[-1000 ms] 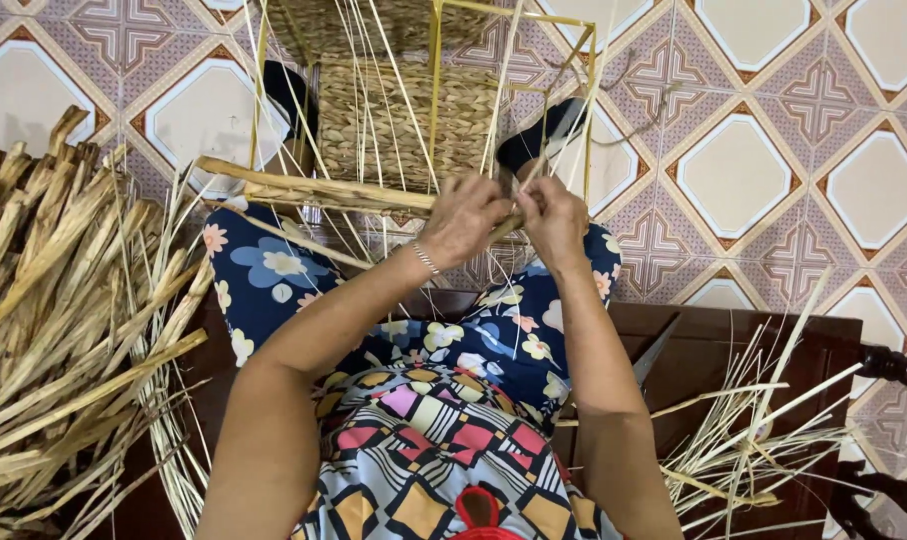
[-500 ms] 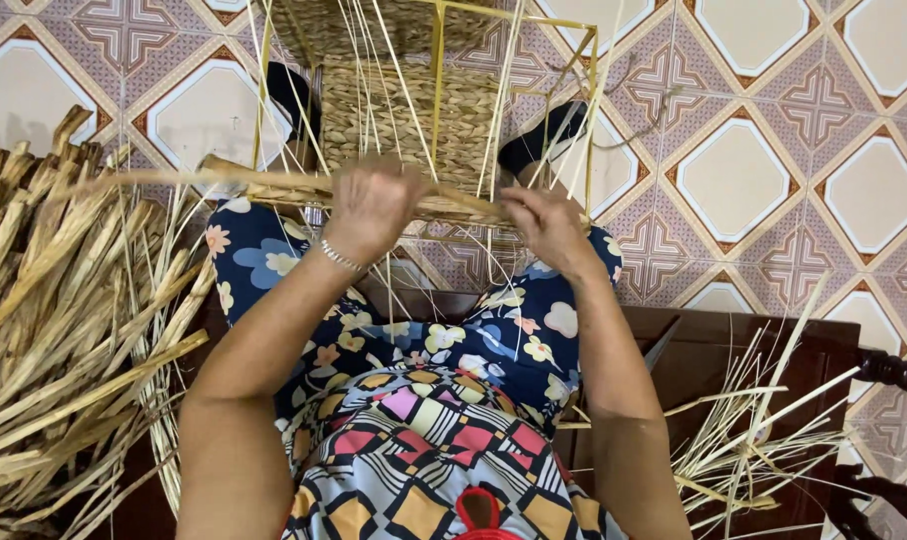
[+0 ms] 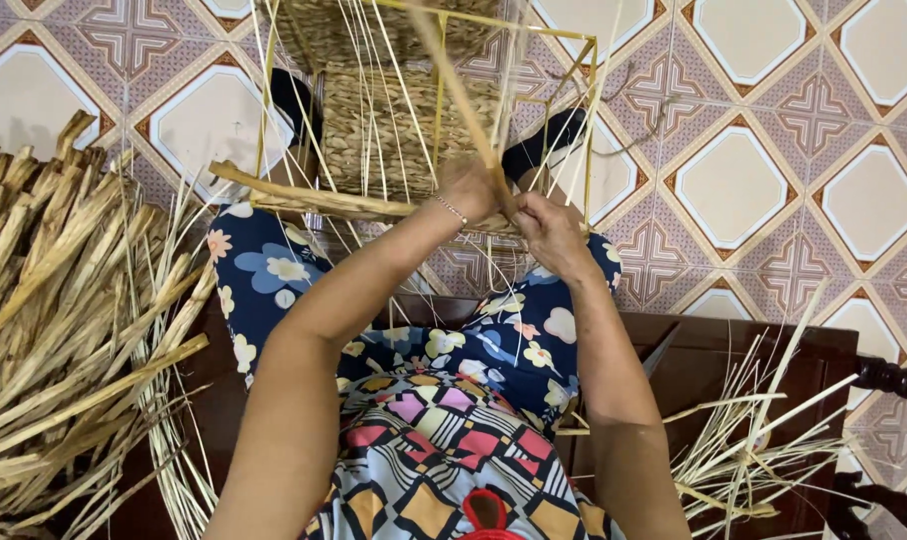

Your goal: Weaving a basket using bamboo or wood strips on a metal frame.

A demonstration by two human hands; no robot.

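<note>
I am pinching a flat straw strand (image 3: 454, 80) between both hands; my left hand (image 3: 471, 188) and right hand (image 3: 549, 232) are closing their fingers on it, just before the half-woven basket (image 3: 394, 130) on its yellow wire frame (image 3: 514, 22), dried stalks (image 3: 54, 320) lying left.

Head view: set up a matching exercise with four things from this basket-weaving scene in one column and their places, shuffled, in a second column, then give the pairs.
Things:
1. pile of dried reed strips
2. woven basket on its yellow wire frame
3. bracelet
4. loose thin straws

Places:
A. on the left wrist
B. on the dark wooden bench, right of the person
C. on the tiled floor, past the knees
D. heaped at the left of the picture

Pairs: 1-D, 2-C, 3-A, 4-B
</note>
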